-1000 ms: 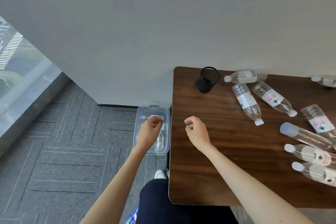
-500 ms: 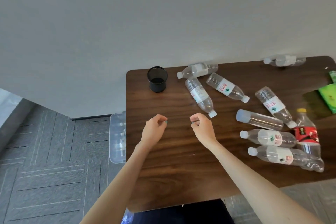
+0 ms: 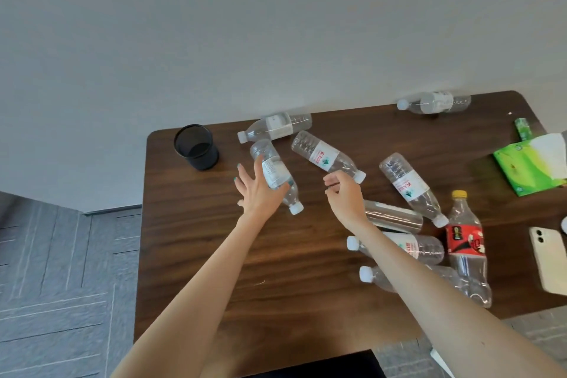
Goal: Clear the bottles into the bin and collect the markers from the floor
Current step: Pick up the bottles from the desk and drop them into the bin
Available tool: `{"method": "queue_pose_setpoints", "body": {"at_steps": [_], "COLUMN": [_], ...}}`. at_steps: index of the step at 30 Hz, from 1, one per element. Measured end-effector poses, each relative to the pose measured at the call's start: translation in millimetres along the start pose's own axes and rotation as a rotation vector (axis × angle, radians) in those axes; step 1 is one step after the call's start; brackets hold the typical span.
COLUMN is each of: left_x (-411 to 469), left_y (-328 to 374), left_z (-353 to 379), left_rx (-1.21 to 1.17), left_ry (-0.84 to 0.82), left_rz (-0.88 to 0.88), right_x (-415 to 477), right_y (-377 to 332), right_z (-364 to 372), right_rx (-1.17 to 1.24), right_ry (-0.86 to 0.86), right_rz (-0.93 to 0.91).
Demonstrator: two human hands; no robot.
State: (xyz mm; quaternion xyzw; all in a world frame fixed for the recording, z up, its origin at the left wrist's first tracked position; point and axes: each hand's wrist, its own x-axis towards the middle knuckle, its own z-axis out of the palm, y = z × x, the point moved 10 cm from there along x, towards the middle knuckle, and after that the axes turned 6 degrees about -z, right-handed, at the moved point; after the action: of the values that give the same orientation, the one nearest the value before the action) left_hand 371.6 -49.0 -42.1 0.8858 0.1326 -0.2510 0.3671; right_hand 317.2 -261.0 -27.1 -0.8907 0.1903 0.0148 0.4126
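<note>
Several clear plastic bottles lie on their sides on the dark wooden table. My left hand reaches over one of them, a water bottle. Its fingers are spread straight along the bottle's left side and the thumb touches the right side. My right hand hovers with loosely curled fingers and holds nothing. It is just left of the white cap of a green-labelled bottle. More bottles lie to the right, some under my right forearm. No bin or markers are in view.
A black mesh pen cup stands at the table's far left corner. A red-labelled bottle with a yellow cap, a green tissue pack and a white phone lie at the right. Grey carpet is at the left.
The view has swung right, away from the clear bin on the floor. My left hand opened and reached onto a bottle; my right hand moved forward toward another bottle's cap.
</note>
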Motion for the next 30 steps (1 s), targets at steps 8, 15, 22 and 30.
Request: {"method": "queue_pose_setpoints", "body": {"at_steps": [8,15,22,30], "left_x": [49,45,27,-5], "left_y": [13,14,1,-39], "left_z": [41,48,20,-44], "left_rx": [0.092,0.184,0.137,0.064], "left_ry": [-0.025,0.124,0.159,0.289], "left_rz": [-0.135,-0.06,0.002,-0.058], "right_x": [40,64,83,98], "right_y": [12,20,26,30], "right_z": [-25,-24,-12,12], "right_rx": [-0.073,-0.186,-0.247,-0.304], "right_ry": [0.057,0.034,0.027,-0.053], "right_rz": [-0.065,-0.133,-0.106,-0.049]}}
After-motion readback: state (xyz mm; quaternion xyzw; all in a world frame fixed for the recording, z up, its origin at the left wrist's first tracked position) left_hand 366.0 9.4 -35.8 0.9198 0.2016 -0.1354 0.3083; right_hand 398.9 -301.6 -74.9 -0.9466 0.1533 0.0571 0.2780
